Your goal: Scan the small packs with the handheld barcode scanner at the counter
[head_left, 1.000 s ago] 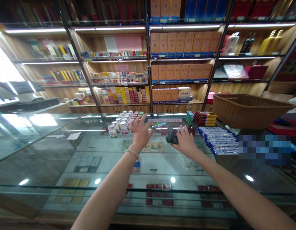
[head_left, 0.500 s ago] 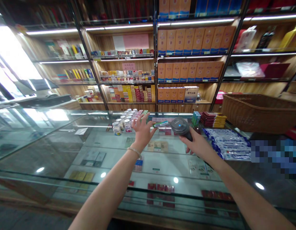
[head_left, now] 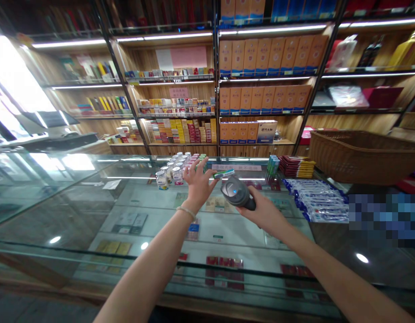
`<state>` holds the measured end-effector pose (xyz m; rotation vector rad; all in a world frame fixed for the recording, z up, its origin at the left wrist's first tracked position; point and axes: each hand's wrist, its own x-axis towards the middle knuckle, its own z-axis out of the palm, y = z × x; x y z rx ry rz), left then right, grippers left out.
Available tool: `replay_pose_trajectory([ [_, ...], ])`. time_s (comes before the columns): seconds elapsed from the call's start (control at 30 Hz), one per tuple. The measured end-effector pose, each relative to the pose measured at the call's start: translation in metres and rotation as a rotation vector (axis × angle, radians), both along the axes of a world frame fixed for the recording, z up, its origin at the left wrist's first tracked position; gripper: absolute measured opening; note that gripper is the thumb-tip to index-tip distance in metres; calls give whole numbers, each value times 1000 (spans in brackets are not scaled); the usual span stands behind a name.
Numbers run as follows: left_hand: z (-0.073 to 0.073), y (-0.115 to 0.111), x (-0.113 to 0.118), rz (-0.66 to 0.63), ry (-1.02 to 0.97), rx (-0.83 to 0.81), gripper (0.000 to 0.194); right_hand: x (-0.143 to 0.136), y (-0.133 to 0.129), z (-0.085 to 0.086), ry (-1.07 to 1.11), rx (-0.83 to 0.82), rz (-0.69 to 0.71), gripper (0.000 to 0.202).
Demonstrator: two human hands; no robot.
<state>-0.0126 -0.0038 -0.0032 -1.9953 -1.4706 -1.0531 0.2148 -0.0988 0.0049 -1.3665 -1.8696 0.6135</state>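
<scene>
My left hand [head_left: 198, 185], with a pale beaded bracelet at the wrist, is above the glass counter. Between thumb and fingers it pinches the end of a slim green and white pack [head_left: 224, 174]; the other fingers are spread. My right hand [head_left: 265, 210] is wrapped round the handle of a dark grey barcode scanner [head_left: 235, 193], which shows a blue light. The scanner head is just below the right end of the pack; whether they touch is unclear. Beside my left hand, several small white bottles [head_left: 162, 179] stand in rows on the counter.
On the glass counter [head_left: 153, 211], upright slim green-blue packs [head_left: 272, 166], stacked red and yellow packets [head_left: 296, 167] and blue-white sachets [head_left: 318, 199] lie to the right. A wicker basket [head_left: 365, 157] stands behind them. Shelves hold orange boxes [head_left: 264, 101] and cigarette packs [head_left: 177, 130].
My right hand has brought the scanner left and slightly down, and its head has tilted. My left hand holds the pack in nearly the same place.
</scene>
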Motion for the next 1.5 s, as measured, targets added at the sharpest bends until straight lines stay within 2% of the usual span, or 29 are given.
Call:
replay_pose_trajectory([
  [0.2, -1, 1, 3, 5, -25, 2, 17, -1, -1, -3, -68, 39, -56, 42],
  [0.37, 0, 1, 3, 8, -31, 5, 16, 0, -1, -2, -26, 50, -46, 40],
  [0.6, 1, -1, 2, -5, 7, -6, 21, -1, 0, 0, 12, 43, -64, 49],
  [0.77, 3, -2, 2, -4, 6, -11, 20, 0, 1, -1, 15, 60, -56, 45],
  [0.97, 3, -2, 2, -12, 0, -2, 19, 4, 5, -2, -79, 40, -73, 47],
  [1.13, 4, -2, 2, -21, -12, 3, 19, 9, 8, 4, -208, -24, -94, 37],
  [1.3, 5, -2, 3, -12, -24, -14, 19, 18, 11, 9, -415, 94, -291, 41],
  [1.43, 4, -2, 2, -7, -17, -21, 18, 24, 20, -3, -509, 293, -260, 38],
  [1.5, 4, -2, 2, -13, -12, -20, 19, 24, 24, -12, -540, 324, -266, 39],
])
